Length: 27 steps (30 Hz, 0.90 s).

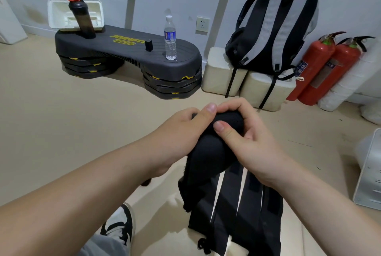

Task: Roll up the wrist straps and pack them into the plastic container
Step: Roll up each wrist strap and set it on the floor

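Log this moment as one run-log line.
stage: strap partly rolled | left hand: grips strap | right hand: grips strap | container: on bench

A clear water bottle (170,38) and a dark shaker bottle (82,20) stood on a black JOINFIT step platform (103,48). To its right, a black-and-grey striped backpack (274,28) sat on white foam blocks (218,72). Two red fire extinguishers (315,70) stood just beside them.

On the tan floor (51,132) stands a black step bench (123,51); a plastic container (58,14) and water bottle (170,39) sit on it.
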Available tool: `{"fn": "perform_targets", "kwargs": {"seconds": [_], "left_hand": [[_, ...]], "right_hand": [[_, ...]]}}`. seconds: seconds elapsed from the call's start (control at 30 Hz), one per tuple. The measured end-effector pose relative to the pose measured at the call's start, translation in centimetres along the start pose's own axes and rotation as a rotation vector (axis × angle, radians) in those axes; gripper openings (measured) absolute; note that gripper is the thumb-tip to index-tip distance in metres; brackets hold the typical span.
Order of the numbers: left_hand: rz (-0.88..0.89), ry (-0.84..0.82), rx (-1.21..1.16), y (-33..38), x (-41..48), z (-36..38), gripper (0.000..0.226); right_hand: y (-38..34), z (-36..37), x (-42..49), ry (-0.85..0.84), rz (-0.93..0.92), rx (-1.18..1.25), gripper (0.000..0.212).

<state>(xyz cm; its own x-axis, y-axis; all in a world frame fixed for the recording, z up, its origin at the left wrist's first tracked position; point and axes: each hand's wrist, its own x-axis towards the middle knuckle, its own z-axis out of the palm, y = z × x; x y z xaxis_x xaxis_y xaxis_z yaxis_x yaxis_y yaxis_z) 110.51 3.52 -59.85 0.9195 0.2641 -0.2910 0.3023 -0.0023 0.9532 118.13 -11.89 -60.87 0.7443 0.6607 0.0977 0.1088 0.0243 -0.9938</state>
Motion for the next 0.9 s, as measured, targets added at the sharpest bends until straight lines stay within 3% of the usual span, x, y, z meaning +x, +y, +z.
{"fn": "perform_targets", "kwargs": {"seconds": [0.1, 0.23, 0.37, 0.5, 0.57, 0.67, 0.77, 0.9], "left_hand": [[0.161, 0.057, 0.063, 0.3, 0.1, -0.1, 0.043], [0.475, 0.118, 0.366, 0.2, -0.7, -0.1, 0.021], [0.747, 0.216, 0.609, 0.0, -0.6, -0.7, 0.033], [0.488, 0.2, 0.305, 0.4, -1.1, 0.1, 0.028], [0.269, 0.181, 0.107, 0.4, -0.9, 0.6, 0.041], [0.034, 0.077, -0.1, 0.3, -0.2, 0.6, 0.06], [-0.018, -0.02, -0.209, 0.5, -0.3, 0.8, 0.057], [0.082, -0.017, -0.244, 0.8, -0.6, 1.0, 0.042]], "right_hand": [[-0.4, 0.1, 0.2, 0.003, 0.144, 0.122, 0.029], [-1.5, 0.1, 0.3, -0.127, 0.372, 0.314, 0.066], [-1.7, 0.2, 0.3, -0.172, 0.335, 0.366, 0.066], [-0.9, 0.0, 0.3, -0.077, 0.238, 0.291, 0.056], [-0.2, -0.1, 0.2, -0.056, 0.169, 0.202, 0.053], [0.0, -0.2, 0.1, -0.032, 0.072, 0.151, 0.033], [0.2, -0.3, 0.1, -0.02, -0.002, 0.112, 0.029], [0.0, -0.2, 0.2, 0.009, 0.043, 0.099, 0.039]]}}
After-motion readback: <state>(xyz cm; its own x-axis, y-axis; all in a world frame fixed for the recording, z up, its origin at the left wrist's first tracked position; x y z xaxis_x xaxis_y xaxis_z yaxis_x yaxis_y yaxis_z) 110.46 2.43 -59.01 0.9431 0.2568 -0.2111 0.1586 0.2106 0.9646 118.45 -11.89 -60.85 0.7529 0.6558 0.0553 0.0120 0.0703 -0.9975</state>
